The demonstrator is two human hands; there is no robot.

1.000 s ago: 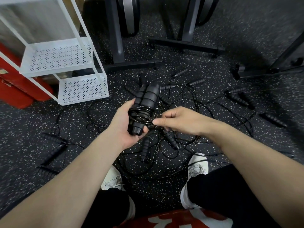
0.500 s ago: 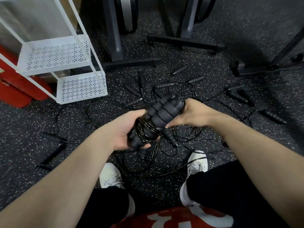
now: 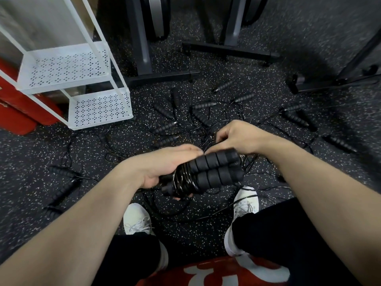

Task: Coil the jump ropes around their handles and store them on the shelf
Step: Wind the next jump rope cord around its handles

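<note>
Black foam handles (image 3: 214,172), paired and bound by glossy cord, have swung from upright to nearly level over the last second, suggesting the winding is close to finished. Left of the handles, the left hand (image 3: 165,168) has its grip closed around the wound end, so most of both handles juts rightward beyond it. Right of the handles, the right hand (image 3: 239,137) curls at their far tip, seemingly pinching loose cord, though this is unclear. Up-left of the handles stands the white shelf (image 3: 101,109), unloaded.

The right hand (image 3: 243,137) hides its fingertips, perhaps pinching cord; frame edges crop the white shelf (image 3: 68,67).
</note>
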